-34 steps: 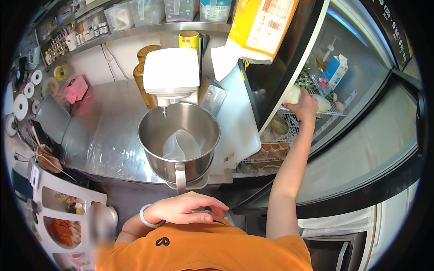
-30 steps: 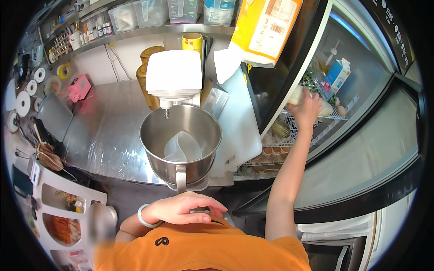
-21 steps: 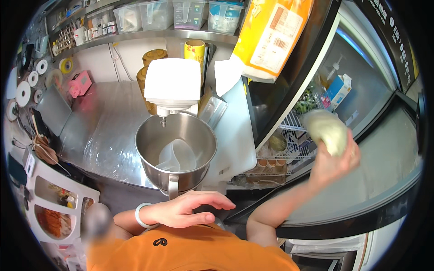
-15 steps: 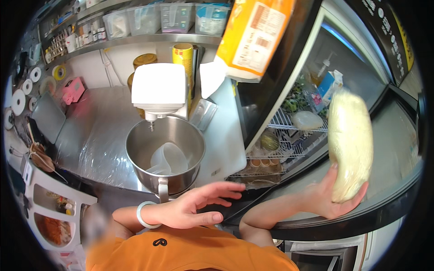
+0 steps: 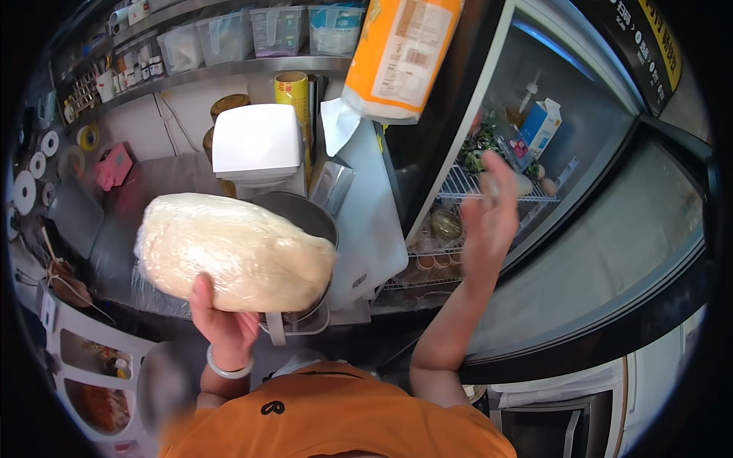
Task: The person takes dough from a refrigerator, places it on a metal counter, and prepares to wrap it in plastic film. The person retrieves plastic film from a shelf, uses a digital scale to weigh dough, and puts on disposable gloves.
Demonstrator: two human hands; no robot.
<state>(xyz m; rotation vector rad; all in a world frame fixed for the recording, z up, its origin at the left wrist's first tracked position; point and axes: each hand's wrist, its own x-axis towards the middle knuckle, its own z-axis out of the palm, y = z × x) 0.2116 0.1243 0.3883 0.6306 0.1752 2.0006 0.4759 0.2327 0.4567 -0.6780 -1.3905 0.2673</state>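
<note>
A pale film-wrapped log point(image 5: 237, 248) is gripped in the left hand point(image 5: 229, 332), thumb against its near side, hiding most of the steel mixing bowl point(image 5: 311, 217). The right hand point(image 5: 492, 221), fingers apart, is before the open fridge point(image 5: 592, 114) with its greens point(image 5: 481, 143), blue-and-white carton point(image 5: 544, 126) and eggs point(image 5: 440, 261); a pale board point(image 5: 374, 237) lies between bowl and fridge edge.

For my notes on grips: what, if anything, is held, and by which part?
The left hand holds the pale wrapped block by its near long edge. The right hand looks empty.

A metal counter point(image 5: 169, 172) carries a white mixer point(image 5: 257, 143).
</note>
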